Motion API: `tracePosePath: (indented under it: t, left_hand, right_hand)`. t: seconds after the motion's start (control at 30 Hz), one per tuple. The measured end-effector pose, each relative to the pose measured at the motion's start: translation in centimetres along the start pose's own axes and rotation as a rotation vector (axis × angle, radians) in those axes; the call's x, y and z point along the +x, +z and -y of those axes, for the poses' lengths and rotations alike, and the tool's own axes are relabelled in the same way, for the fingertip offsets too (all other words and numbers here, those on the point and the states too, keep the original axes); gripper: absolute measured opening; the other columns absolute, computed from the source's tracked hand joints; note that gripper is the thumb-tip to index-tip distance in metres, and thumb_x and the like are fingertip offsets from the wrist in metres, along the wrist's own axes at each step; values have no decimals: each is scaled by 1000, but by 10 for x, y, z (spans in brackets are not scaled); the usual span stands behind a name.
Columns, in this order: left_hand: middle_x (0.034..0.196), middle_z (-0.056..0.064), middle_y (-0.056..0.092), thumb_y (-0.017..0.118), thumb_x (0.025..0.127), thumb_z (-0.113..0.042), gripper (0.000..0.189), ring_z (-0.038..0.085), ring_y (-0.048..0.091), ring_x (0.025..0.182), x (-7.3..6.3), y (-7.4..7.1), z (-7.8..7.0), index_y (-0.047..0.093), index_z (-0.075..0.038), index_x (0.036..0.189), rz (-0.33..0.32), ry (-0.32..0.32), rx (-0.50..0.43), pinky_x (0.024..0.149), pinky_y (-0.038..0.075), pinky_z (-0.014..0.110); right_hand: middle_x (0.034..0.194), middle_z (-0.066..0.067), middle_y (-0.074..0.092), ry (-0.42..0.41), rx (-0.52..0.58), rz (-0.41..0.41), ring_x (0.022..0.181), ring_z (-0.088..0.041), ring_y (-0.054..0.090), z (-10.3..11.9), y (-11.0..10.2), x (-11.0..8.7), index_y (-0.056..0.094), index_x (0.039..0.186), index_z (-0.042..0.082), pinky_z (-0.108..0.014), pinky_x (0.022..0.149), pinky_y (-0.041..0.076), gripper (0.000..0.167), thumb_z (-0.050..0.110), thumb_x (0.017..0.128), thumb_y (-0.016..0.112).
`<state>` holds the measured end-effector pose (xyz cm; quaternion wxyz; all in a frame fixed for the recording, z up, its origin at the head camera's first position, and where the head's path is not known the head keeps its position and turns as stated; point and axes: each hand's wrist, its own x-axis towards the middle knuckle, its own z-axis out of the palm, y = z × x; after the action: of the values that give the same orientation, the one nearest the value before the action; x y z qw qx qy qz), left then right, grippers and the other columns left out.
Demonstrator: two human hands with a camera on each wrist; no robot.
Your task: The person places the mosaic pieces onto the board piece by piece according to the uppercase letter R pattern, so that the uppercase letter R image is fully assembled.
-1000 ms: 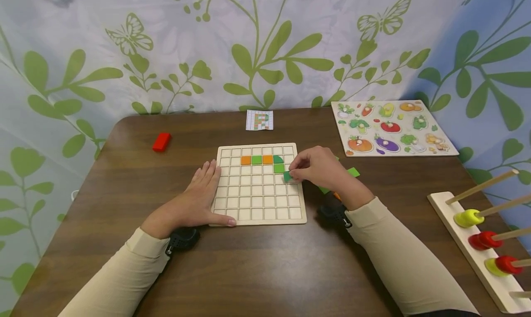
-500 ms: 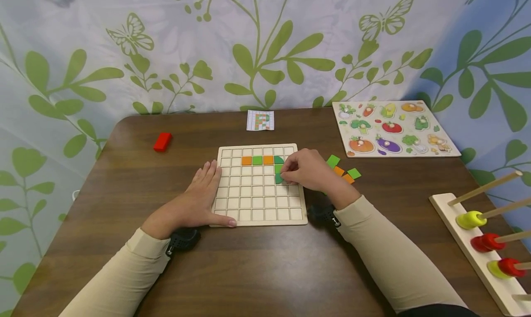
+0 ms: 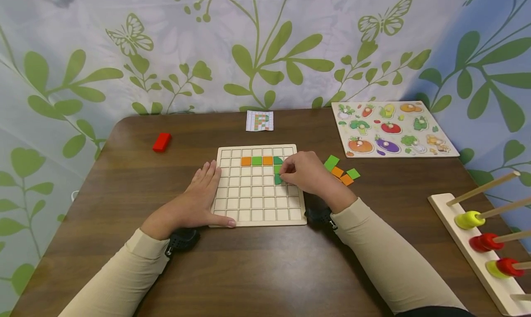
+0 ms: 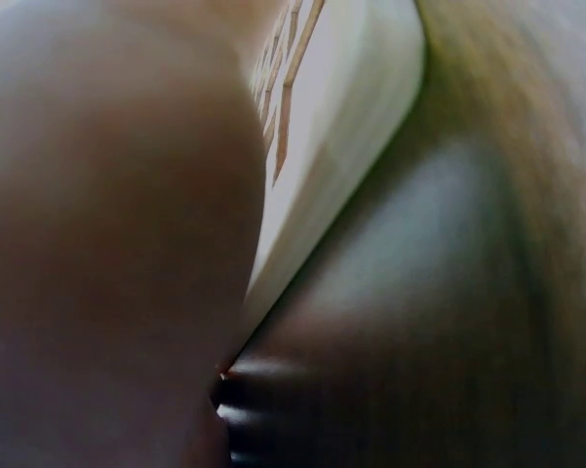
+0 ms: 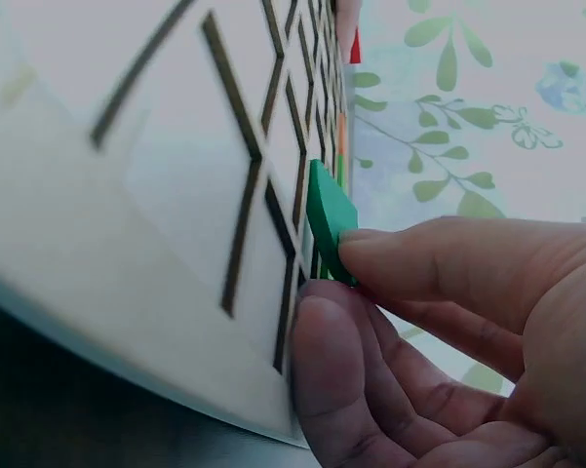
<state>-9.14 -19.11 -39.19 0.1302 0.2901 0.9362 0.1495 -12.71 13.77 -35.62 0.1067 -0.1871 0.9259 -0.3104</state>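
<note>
My right hand (image 3: 304,172) pinches a dark green tile (image 5: 329,216) between thumb and fingers, over the wooden grid board (image 3: 250,202). In the head view that tile sits just below a light green tile (image 3: 277,169), partly hidden by the fingertips; the right wrist view shows it tilted against the grid. Along an upper row lie an orange tile (image 3: 246,161), a green tile (image 3: 256,161), another orange tile (image 3: 268,160) and a dark green rounded tile (image 3: 278,160). My left hand (image 3: 199,195) rests along the board's left edge with straight fingers, its thumb on the lower left corner.
Loose green and orange tiles (image 3: 347,179) lie right of the board. Behind it is a small card (image 3: 260,120) with a coloured grid pattern. A red block (image 3: 162,142) lies at left, a vegetable puzzle (image 3: 392,139) at back right, and a peg stand with rings (image 3: 469,243) at right.
My right hand has moved left and slightly down with the dark green tile, bringing it under the light green one. Loose tiles at the right came into view. The left hand has stayed still.
</note>
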Motion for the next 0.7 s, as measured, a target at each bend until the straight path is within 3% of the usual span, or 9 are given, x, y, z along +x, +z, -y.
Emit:
tracePosePath:
  t: [0.33,0.7]
  left_hand:
    - [171,28,-5,68,73,-90,150,43,-8,157,0,-1,0,3,11,163,-7,5,5,124,1,55]
    - [171,29,-5,68,73,-90,150,42,-9,157,0,0,-1,3,11,163,-3,4,5,124,0,55]
  right_hand:
    - [86,5,71,8,-20,-16,83,-17,64,0,5,0,82,94,12,-39,79,54,5,12,97,78]
    - [85,6,70,-44,76,-50,77,-15,62,-9,0,-7,82,96,13,-38,72,52,5,17,97,80]
